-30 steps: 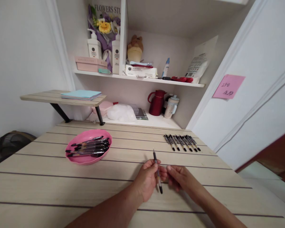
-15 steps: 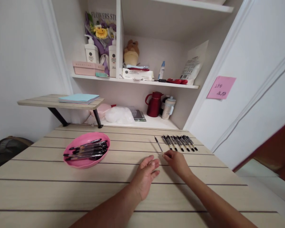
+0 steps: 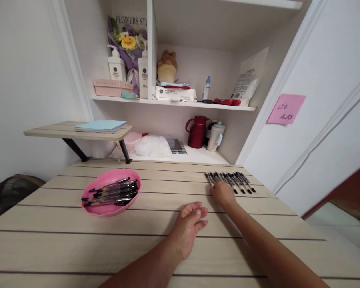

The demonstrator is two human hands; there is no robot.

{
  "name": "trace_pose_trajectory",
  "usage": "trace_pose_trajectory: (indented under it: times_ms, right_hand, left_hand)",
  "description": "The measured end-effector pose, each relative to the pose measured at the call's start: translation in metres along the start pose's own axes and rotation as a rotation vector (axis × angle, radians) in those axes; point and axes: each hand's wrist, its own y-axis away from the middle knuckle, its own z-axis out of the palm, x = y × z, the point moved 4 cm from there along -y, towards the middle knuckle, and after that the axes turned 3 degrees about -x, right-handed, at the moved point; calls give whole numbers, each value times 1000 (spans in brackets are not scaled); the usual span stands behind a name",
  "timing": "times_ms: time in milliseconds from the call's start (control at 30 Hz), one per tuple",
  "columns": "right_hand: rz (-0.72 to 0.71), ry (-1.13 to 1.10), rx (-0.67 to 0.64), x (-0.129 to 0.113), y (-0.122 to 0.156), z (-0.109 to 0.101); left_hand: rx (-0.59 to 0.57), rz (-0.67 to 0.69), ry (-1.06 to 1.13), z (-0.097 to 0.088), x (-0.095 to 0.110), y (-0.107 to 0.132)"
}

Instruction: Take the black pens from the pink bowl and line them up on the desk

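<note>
My right hand (image 3: pixel 224 194) is closed on the near end of a pen (image 3: pixel 209 179), at the left end of a row of pens (image 3: pixel 235 180) on the table. The pens lie side by side, slanting alike, with black ends toward me; my fingers hide some of those ends. Resting near the table's middle, my left hand (image 3: pixel 189 228) holds nothing, its fingers loosely curled and apart. Farther left stands a pink bowl (image 3: pixel 97 213) with a scalloped rim. A heap of black and clear pens (image 3: pixel 115 192) lies inside it.
The slatted table (image 3: pixel 156 216) meets a white shelf unit at the back. A raised wooden stand (image 3: pixel 54 130) carries blue paper (image 3: pixel 103 125). Behind are a plastic bag (image 3: pixel 153 147), a red jug (image 3: pixel 197 132) and a pale cup (image 3: pixel 216 137). A pink note (image 3: pixel 286 109) sticks to the right wall.
My right hand has moved forward and right with the pen, bringing it against the left end of the row. My left hand keeps nearly the same pose. The view has shifted slightly.
</note>
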Motion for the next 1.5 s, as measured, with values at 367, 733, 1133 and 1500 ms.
trace_pose_trajectory:
  times_ms: [367,733,1133,1500]
  right_hand:
    - [-14,22,13,-2,10,-8]
    - [-307,-241,-113,-34,120,-16]
    - [-363,-155,0,-39,152,-5]
    - [-421,-106,56,-34,146,12]
  left_hand:
    - [-1,0,-15,1,0,0]
    - [30,108,-206,6,11,1]
    - [585,504,-1092,-42,179,36]
    - [700,178,-1754,-118,239,76]
